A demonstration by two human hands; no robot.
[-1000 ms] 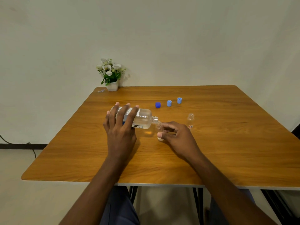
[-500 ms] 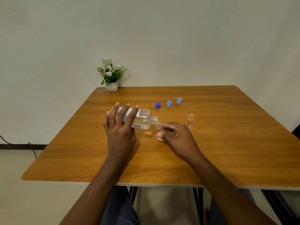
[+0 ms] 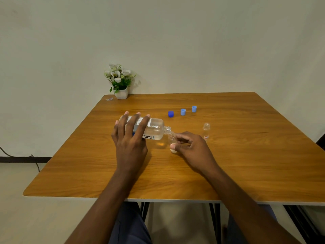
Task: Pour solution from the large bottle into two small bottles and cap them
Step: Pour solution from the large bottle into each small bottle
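Note:
My left hand (image 3: pixel 131 136) grips the large clear bottle (image 3: pixel 152 129), which is tipped almost flat with its open neck pointing right. The neck sits over the mouth of a small clear bottle (image 3: pixel 172 138) that my right hand (image 3: pixel 190 148) pinches between thumb and fingers on the table. A second small bottle (image 3: pixel 206 129) stands upright and uncapped to the right of my right hand. Behind the bottles lie a dark blue cap (image 3: pixel 171 113) and two light blue caps (image 3: pixel 183 112) (image 3: pixel 194 109) in a row.
The wooden table (image 3: pixel 246 164) has a white pot of flowers (image 3: pixel 120 81) at its far left corner, with a small scrap (image 3: pixel 109 99) beside it. A wall stands close behind the table. A cable (image 3: pixel 33 161) runs along the floor at left.

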